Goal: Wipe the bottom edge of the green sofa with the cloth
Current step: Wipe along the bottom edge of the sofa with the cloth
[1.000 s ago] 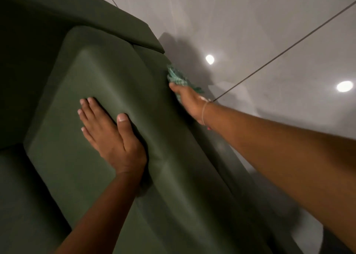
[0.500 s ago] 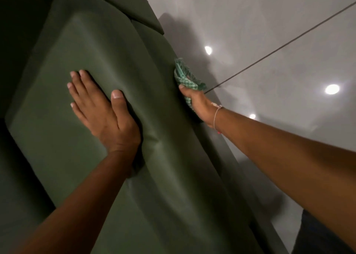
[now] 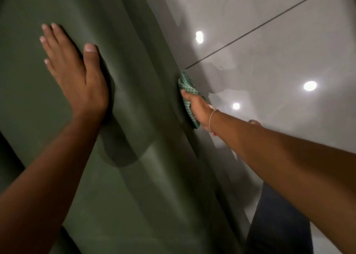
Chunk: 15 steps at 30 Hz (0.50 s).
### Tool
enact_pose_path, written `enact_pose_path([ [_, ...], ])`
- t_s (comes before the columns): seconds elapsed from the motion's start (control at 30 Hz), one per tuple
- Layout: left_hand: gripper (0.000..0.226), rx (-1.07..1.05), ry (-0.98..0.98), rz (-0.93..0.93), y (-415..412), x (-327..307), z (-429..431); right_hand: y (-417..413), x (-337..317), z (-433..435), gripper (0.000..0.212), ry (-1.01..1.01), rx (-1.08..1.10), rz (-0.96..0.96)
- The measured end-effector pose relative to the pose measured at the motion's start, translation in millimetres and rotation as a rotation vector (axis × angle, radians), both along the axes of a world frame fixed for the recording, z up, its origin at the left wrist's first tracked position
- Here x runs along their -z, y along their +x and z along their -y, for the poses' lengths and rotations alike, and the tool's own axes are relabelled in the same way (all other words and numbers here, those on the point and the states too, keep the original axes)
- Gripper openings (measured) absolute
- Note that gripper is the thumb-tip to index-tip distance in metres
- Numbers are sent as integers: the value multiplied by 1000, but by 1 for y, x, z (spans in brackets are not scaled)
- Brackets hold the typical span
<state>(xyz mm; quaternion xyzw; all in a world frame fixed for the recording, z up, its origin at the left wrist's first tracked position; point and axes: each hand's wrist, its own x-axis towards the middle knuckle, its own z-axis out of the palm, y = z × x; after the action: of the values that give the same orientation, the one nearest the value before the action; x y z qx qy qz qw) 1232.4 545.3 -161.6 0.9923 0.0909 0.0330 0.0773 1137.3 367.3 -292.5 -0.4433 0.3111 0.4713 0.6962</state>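
Note:
The green sofa (image 3: 138, 176) fills the left half of the head view, seen from above its seat cushion. My left hand (image 3: 75, 74) lies flat on the cushion with fingers spread, holding nothing. My right hand (image 3: 198, 109) reaches down over the sofa's front face and grips a teal checked cloth (image 3: 187, 88), pressed against the lower front of the sofa near the floor. A thin bracelet sits on that wrist. My fingers behind the cloth are hidden.
A glossy grey tiled floor (image 3: 269, 57) lies to the right of the sofa, with a dark grout line and bright reflections of ceiling lights. My dark trouser leg (image 3: 279, 225) shows at the lower right.
My right hand has slid the cloth along the sofa's lower front, nearer to me. The view has shifted so the cushion fills more of the frame. My left hand stays flat on the cushion.

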Motion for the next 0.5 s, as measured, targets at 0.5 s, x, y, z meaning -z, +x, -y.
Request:
enact_pose_path([
  [0.5, 73, -40, 111, 41, -131, 5, 41, -131, 4, 27, 56, -44, -38, -232],
])
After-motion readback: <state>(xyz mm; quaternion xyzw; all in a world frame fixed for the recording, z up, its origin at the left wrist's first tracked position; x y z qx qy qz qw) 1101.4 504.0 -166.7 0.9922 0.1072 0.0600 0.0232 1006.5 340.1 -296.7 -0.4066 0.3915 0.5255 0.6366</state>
